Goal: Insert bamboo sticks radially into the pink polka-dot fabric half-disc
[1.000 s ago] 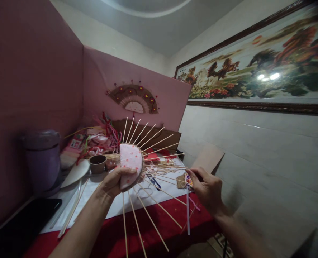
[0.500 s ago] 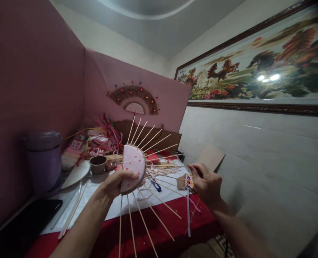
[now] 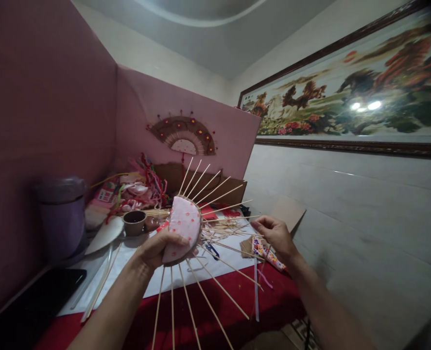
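My left hand is closed on the lower left of a half-round fan frame, its thumb lying across the front. Pale pink cloth with red dots covers the half-round base. Thin bamboo sticks spread out from its curved edge like rays, up, right and down. At the right, my right hand pinches at the end of one of the sideways sticks; the exact contact is small and partly hidden by the fingers. Below that hand lies a strip of flowered cloth beside a piece of brown cloth.
On the white-covered table sit a brown cup, loose sticks, a blue cutter and a heap of coloured ribbons. A purple bin and a black phone are left. A finished fan hangs on the pink board.
The fan frame has shifted slightly right and its lower sticks have swung. My right hand has turned and drawn back a little, uncovering more of the flowered cloth.
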A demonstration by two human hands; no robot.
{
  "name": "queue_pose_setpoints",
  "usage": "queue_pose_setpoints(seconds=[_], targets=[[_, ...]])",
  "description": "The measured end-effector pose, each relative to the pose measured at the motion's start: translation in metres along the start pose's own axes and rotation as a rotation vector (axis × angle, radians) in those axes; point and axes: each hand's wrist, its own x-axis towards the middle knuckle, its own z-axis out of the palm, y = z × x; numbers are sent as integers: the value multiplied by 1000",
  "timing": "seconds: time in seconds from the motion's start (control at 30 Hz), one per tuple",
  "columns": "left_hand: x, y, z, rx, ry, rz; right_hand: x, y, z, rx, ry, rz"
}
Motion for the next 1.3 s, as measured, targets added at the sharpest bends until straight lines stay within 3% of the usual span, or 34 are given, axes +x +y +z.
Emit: queue_pose_setpoints(seconds=[0.13, 0.23, 0.4, 0.57, 0.73, 0.97, 1.13, 1.3], targets=[[0, 1, 1, -3, -41, 3, 10, 10, -4, 124, -114, 133], [0, 1, 0, 19, -77, 9, 13, 12, -9, 118, -170, 89], [0, 0, -2, 21, -19, -1, 20, 7, -21, 25, -213, -25], [0, 0, -1, 64, -55, -16, 32, -3, -23, -188, -55, -209], [0, 1, -2, 77, 13, -19, 27, -19, -19, -313, 137, -340], [-1, -1, -2, 150, 7, -43, 21, -36, -15, -458, 203, -398], [-2, 2, -2, 121, -28, -55, 35, -31, -22, -333, 124, -382], [-3, 3, -1, 77, -63, -56, 44, -16, -23, -88, 8, -260]])
